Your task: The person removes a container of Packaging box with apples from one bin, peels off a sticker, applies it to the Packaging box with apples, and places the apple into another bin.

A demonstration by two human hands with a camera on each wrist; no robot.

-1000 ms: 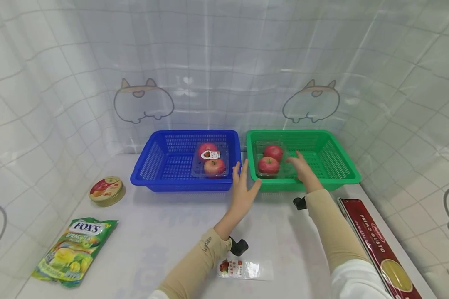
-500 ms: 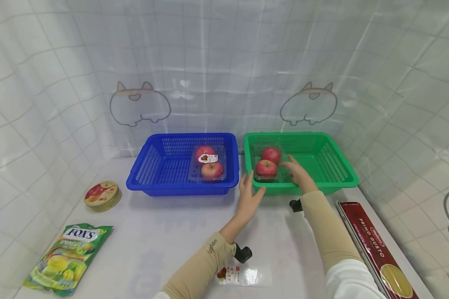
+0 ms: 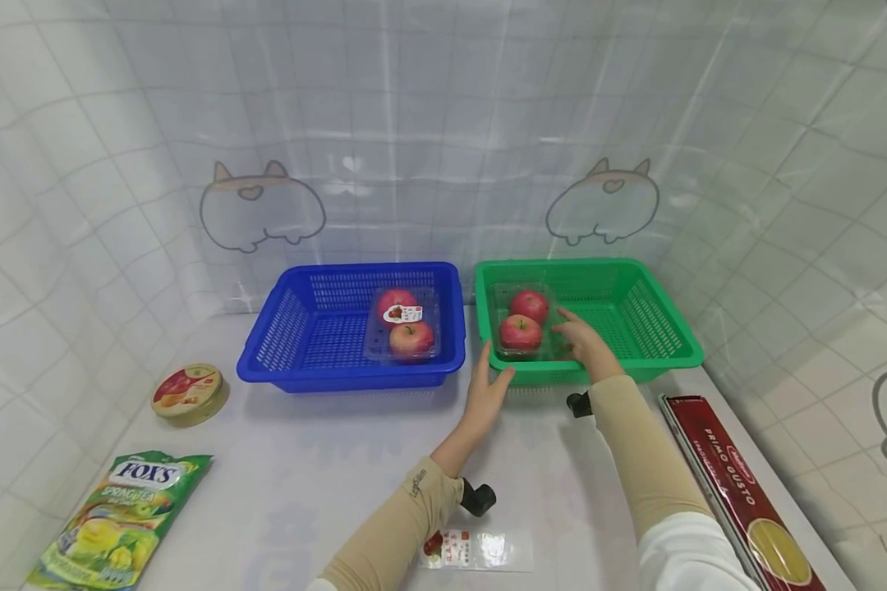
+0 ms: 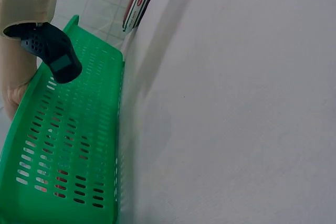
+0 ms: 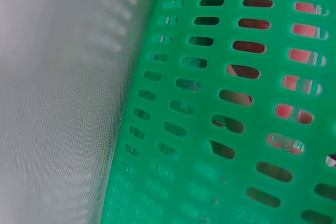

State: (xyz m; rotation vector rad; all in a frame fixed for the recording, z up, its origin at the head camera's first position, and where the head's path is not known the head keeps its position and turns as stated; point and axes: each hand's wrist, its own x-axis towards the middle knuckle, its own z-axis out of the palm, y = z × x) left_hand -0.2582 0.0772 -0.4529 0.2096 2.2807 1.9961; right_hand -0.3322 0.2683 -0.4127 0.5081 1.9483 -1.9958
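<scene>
In the head view, a clear plastic box [image 3: 504, 297] with red apples [image 3: 521, 333] sits in the left part of the green basket [image 3: 569, 265]. My right hand [image 3: 588, 348] reaches over the basket's front rim, its fingertips at the box's right side. My left hand [image 3: 482, 400] is at the basket's front left corner, index finger and thumb extended and spread along the rim; its other fingers are hidden. In the left wrist view, the basket's slotted wall [image 4: 68, 124] fills the left side. Through the slots [image 5: 302, 56] in the right wrist view, red apple skin shows.
A blue basket [image 3: 266, 373] holding another clear box of apples [image 3: 411, 338] stands to the left. A round tin [image 3: 188, 394] and a green FOX'S candy bag [image 3: 111, 521] lie farther left. A red spaghetti pack [image 3: 742, 492] is at right; a labelled clear packet [image 3: 480, 550] lies in front.
My left hand has shifted from the gap between the baskets to the green basket's front left corner. My right fingers have come closer to the apple box. The head view has shifted slightly.
</scene>
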